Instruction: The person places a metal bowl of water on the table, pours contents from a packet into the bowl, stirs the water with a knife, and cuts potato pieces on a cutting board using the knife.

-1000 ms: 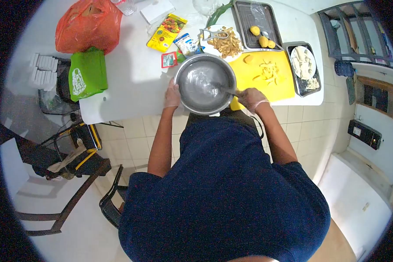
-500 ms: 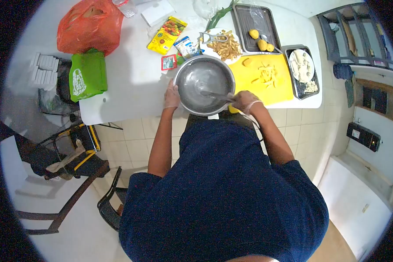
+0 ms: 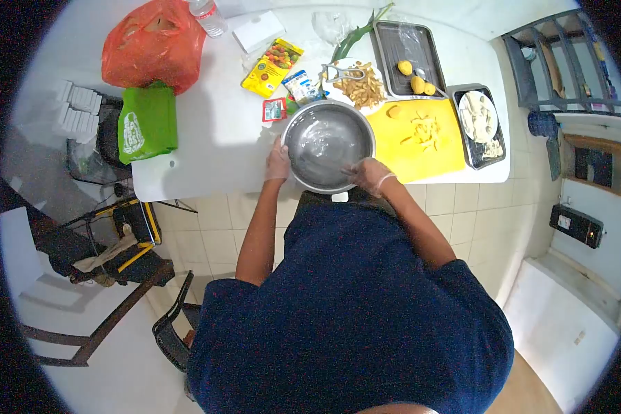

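Observation:
A steel bowl (image 3: 298,141) with what looks like water in it sits at the table's front edge. My left hand (image 3: 278,162), in a clear glove, holds the bowl's left side. My right hand (image 3: 371,174), also gloved, is closed at the bowl's lower right rim. It grips a knife whose blade is blurred inside the bowl. Right of the bowl lies a yellow cutting board (image 3: 428,165), with cut potato strips (image 3: 424,133) and a potato piece (image 3: 394,112) on it. Behind the bowl, a peeler (image 3: 343,72) lies across a plate of peelings (image 3: 361,90).
A dark tray (image 3: 388,52) with several peeled potatoes (image 3: 405,67) stands behind the board. At right, a black tray (image 3: 477,163) holds a plate of pale pieces (image 3: 476,117). Yellow packet (image 3: 272,67), red bag (image 3: 152,48) and green bag (image 3: 147,124) are leftward.
My right hand has moved left and down along the bowl's rim, off the board's edge. The knife blade is now lower in the bowl and blurred. The whole view has shifted slightly.

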The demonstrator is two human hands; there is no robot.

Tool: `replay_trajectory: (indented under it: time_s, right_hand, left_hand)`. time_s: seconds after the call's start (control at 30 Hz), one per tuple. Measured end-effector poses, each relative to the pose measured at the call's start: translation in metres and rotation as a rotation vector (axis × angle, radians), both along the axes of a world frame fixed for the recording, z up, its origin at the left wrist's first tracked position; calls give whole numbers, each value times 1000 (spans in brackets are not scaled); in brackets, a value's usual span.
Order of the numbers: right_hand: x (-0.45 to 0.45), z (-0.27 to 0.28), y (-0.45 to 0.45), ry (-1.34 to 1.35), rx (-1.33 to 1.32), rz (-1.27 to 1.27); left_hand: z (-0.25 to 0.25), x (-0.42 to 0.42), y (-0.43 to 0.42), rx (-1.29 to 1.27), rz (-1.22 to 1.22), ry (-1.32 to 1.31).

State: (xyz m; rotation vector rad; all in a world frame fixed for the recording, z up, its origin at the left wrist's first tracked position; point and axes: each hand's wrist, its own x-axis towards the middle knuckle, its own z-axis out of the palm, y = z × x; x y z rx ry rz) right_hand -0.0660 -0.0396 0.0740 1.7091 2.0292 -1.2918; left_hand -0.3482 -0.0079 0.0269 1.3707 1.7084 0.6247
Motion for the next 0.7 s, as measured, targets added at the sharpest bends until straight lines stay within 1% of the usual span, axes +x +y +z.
replay_trajectory:
  time_s: [0.03, 0.07, 0.13, 0.2, 0.23, 0.33, 0.43, 0.53, 0.57, 0.67, 0.7]
  right_hand:
    - [6, 5, -2, -21, -108, -43]
    - [15, 12, -4, -69, -119, -16]
    - [29, 44, -1, -163, -141, 38]
    - [33, 78, 4, -238, -124, -94]
    - [35, 81, 7, -312, -99, -32]
    - [17, 109, 17, -342, -35, -205]
    - [7, 78, 14, -180, 149, -148]
    - [4, 5, 9, -13, 55, -204]
    - [0, 0, 6, 33, 12, -160]
    - [4, -27, -15, 117, 67, -126]
    - [-3, 28, -8, 75, 1, -116]
  left_hand:
    - [-3, -1, 0, 17, 6, -24]
    - [-6, -2, -1, 6, 0, -16]
    - [8, 0, 0, -19, -13, 2]
    - [11, 3, 0, 27, 5, -16]
    - [10, 2, -2, 47, 14, -24]
    - [4, 0, 0, 20, -14, 5]
    - [9, 3, 1, -29, 2, -8]
    - [-8, -1, 0, 90, -10, -39]
    - [-6, 1, 0, 96, -15, -24]
    - [6, 1, 0, 107, -24, -3]
    - [8, 1, 0, 103, -25, -15]
